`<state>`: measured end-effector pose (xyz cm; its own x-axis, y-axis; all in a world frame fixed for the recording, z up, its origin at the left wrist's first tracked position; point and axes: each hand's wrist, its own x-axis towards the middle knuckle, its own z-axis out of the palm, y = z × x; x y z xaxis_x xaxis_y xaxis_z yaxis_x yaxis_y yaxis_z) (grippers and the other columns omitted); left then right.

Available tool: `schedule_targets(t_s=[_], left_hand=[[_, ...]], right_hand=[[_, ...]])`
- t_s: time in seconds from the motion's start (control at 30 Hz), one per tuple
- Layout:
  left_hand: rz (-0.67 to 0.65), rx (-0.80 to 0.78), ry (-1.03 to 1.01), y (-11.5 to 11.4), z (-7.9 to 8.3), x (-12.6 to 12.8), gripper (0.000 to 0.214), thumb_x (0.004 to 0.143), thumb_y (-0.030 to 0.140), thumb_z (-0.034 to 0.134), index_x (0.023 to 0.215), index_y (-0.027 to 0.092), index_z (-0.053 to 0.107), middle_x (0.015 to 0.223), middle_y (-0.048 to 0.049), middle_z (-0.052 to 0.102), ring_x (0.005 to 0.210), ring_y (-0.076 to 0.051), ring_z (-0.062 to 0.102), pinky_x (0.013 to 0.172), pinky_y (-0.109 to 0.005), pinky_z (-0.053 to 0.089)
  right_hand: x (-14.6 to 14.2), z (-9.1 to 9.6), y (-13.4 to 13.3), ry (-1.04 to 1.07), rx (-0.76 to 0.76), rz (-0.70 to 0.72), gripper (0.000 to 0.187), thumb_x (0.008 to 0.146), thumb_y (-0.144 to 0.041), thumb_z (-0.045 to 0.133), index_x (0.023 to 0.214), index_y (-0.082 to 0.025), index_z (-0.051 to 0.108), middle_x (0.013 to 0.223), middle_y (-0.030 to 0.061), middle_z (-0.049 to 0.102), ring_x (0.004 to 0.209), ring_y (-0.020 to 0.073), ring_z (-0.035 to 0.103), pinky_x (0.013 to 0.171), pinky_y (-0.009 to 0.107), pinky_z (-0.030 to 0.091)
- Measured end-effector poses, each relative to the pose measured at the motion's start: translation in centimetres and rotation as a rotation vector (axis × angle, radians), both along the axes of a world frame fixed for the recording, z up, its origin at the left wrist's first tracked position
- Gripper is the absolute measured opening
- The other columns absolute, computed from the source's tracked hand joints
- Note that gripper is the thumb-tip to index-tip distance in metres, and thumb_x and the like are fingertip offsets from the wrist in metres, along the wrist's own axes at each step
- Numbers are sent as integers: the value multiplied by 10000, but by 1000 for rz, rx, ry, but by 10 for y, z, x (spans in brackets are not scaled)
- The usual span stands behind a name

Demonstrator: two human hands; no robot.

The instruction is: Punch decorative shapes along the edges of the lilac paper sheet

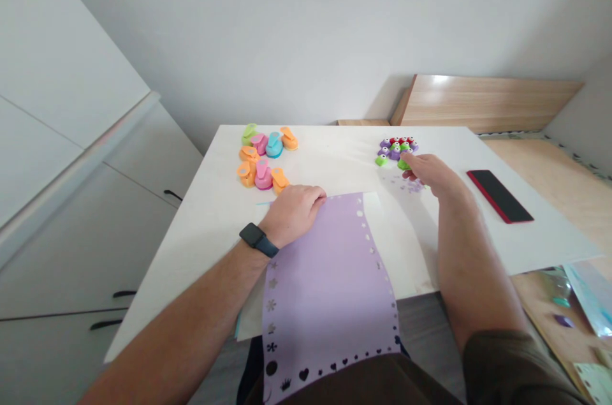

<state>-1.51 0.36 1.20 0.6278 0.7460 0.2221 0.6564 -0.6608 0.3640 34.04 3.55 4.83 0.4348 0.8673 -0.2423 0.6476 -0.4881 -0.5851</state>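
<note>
A sheet of purple paper (335, 277) reaches from the table over its front edge toward my body. Small cut-out shapes, such as hearts, flowers, stars and a crown, run along its edges. My left hand (297, 208) is closed on the paper's far edge, with fingers and thumb pinched together. At the back right, my right hand (430, 172) has its thumb and fingers around a small green paper punch (403, 162), partly hidden by the fingertips. Beside it sits a cluster of small punches (394, 153) in purple, green and red. Tiny purple paper bits (406, 185) lie just below that hand.
Several larger orange, pink, blue and green punches (262, 166) stand at the back left of the white table (335, 162). A black and red phone-like slab (500, 196) lies at the right. White paper (396, 245) is under the purple sheet. Cabinets (71, 213) stand at left.
</note>
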Motion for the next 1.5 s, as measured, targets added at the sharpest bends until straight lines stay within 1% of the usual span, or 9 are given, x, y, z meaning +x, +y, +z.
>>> schedule_targets(t_s=[0.3, 0.43, 0.53, 0.8, 0.97, 1.17, 1.27, 1.37, 1.5], left_hand=[[4, 2, 5, 0, -1, 0, 228, 1052, 252, 508, 1026, 168, 718, 993, -85, 778, 954, -259, 722, 868, -405, 534], [-1, 10, 5, 1, -2, -1, 225, 1051, 247, 505, 1020, 170, 714, 982, -83, 777, 942, -256, 721, 860, -403, 533], [-3, 14, 7, 1, -2, -1, 223, 1052, 247, 503, 1020, 174, 711, 983, -85, 776, 944, -253, 719, 860, -398, 532], [-6, 13, 15, -1, 1, 0, 236, 1059, 252, 490, 1022, 170, 708, 984, -85, 776, 942, -252, 719, 864, -393, 526], [-6, 24, 15, -2, 1, -1, 225, 1053, 244, 493, 1013, 182, 705, 975, -82, 775, 929, -246, 716, 852, -386, 525], [-12, 29, 15, -3, 3, 0, 219, 1050, 239, 498, 1022, 182, 707, 979, -85, 775, 948, -243, 716, 883, -386, 526], [-11, 26, 22, -4, 4, 0, 226, 1051, 238, 495, 1025, 179, 711, 984, -91, 777, 959, -245, 717, 892, -387, 527], [-8, 22, 25, -4, 5, 0, 228, 1051, 239, 496, 1024, 176, 713, 983, -92, 778, 957, -246, 719, 889, -387, 527], [-8, 36, 22, -4, 3, -1, 242, 1057, 243, 485, 1025, 168, 713, 981, -96, 776, 958, -251, 717, 894, -395, 527]], right_hand=[[7, -10, 4, -117, -29, 42, 519, 884, -640, 566, 780, -169, 756, 896, 134, 773, 760, 245, 659, 640, 348, 445], [7, -9, 4, -117, 2, 29, 499, 879, -634, 593, 888, -167, 769, 987, 141, 773, 812, 259, 673, 657, 349, 449], [7, -10, 5, -79, 20, 20, 509, 893, -643, 582, 971, -175, 769, 1025, 139, 768, 812, 255, 667, 644, 347, 449], [-4, -16, 5, 230, 138, 91, 406, 988, -519, 515, 885, -163, 681, 936, 131, 760, 701, 164, 606, 570, 269, 429], [4, -25, 12, -45, 148, 83, 535, 1047, -545, 348, 863, -183, 695, 931, 139, 769, 719, 210, 657, 655, 318, 475], [5, -40, 27, -514, 201, 127, 494, 1076, -438, 332, 1128, -156, 734, 1165, 207, 746, 1119, 325, 674, 966, 397, 459], [0, -48, 30, -544, 229, 170, 482, 1076, -437, 352, 1235, -175, 724, 1201, 173, 749, 1130, 309, 669, 1000, 401, 450], [-3, -53, 32, -559, 248, 215, 464, 1069, -439, 380, 1196, -188, 748, 1182, 159, 754, 1105, 295, 667, 992, 392, 451], [-6, -52, 32, -532, 288, 128, 519, 1076, -468, 339, 1124, -158, 752, 1118, 177, 750, 1066, 282, 660, 963, 384, 465]])
